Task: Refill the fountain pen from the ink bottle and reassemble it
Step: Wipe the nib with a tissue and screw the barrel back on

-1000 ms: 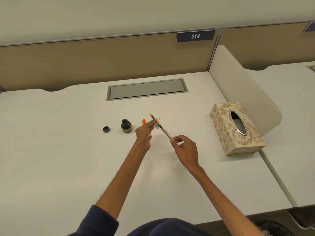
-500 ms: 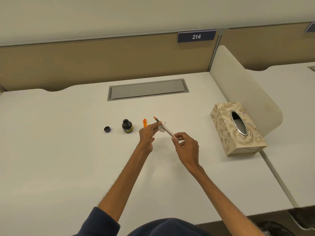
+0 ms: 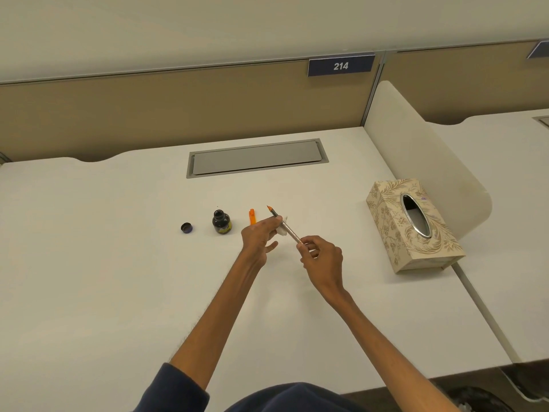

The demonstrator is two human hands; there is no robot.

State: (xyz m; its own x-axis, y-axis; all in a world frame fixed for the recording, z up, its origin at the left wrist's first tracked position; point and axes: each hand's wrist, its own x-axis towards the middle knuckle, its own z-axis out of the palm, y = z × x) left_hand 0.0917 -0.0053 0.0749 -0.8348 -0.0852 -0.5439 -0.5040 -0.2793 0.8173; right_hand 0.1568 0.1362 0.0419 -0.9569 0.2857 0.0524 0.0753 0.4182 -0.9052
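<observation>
my left fingers (image 3: pixel 274 223) pinch the pen (image 3: pixel 286 228) near its nib, right fingers (image 3: pixel 306 244) pinch its tail. ink bottle (image 3: pixel 221 223) sits open left of them. orange piece (image 3: pixel 252 216) not yet on, so reassembly's left, i reckon.

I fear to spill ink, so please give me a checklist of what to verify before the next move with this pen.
1. Pen held at both ends, left hand near the nib, right hand at the rear: ok.
2. Ink bottle upright and open: ok.
3. Bottle cap lying apart, left of the bottle: ok.
4. Tissue at the pen, by the left hand: ok.
5. Orange pen part lying beside the bottle: ok.
6. Ink inside the pen: cannot tell.
</observation>
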